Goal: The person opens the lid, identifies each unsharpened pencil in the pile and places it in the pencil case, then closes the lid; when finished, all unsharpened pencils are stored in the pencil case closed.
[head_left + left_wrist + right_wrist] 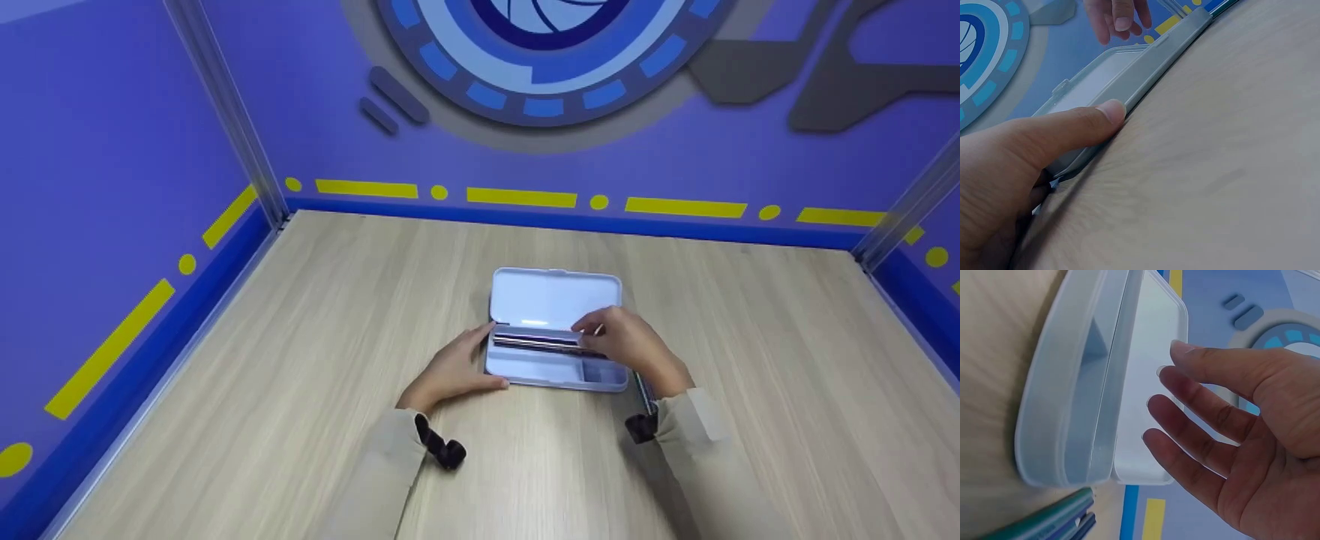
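A white plastic pencil case (556,299) lies with its lid raised on the table. Several slim dark pencils or pens (536,344) lie lengthwise inside it, along the hinge side. My left hand (454,367) grips the case's left end, its thumb (1095,121) against the front wall and its fingers around the far side. Over the right part of the case is my right hand (626,341), close to the ends of those pens. In the right wrist view its fingers (1185,419) are loosely bent and hold nothing.
Several green and dark pens (1044,517) lie on the table just right of the case, partly hidden by the right wrist in the head view. A small divided compartment (604,370) fills the case's front right corner. Blue printed panels (450,161) enclose the wooden table (360,300).
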The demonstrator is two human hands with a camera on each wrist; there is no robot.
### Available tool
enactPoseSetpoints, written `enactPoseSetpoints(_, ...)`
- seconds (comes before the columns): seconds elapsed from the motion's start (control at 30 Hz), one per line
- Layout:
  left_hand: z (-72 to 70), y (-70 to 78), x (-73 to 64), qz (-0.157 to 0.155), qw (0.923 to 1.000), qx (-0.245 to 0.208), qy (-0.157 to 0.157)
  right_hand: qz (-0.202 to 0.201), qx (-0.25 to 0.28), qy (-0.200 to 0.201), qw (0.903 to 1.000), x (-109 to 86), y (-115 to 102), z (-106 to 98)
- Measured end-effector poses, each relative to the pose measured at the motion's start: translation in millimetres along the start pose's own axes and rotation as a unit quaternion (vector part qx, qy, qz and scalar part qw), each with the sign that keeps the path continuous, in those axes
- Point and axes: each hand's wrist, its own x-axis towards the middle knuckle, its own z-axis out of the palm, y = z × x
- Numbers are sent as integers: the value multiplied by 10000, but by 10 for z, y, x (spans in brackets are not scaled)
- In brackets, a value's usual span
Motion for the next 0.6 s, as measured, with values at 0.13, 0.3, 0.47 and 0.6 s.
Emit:
enactPoseSetpoints(0.13,0,14,-4,-37,10000,-16,-15,-99,-17,146,9998,-76,91,-50)
enactPoseSetpoints(0.3,-1,20,-6,-54,10000,-21,-20,-80,109,259,9996,-175,223,-122)
enactPoseSetpoints(0.47,3,27,-11,-143,9999,-18,-25,37,185,402,9990,-265,349,-179)
enactPoseSetpoints(0.6,9,24,-13,-130,9999,-13,-22,161,245,525,9982,-337,442,-217)
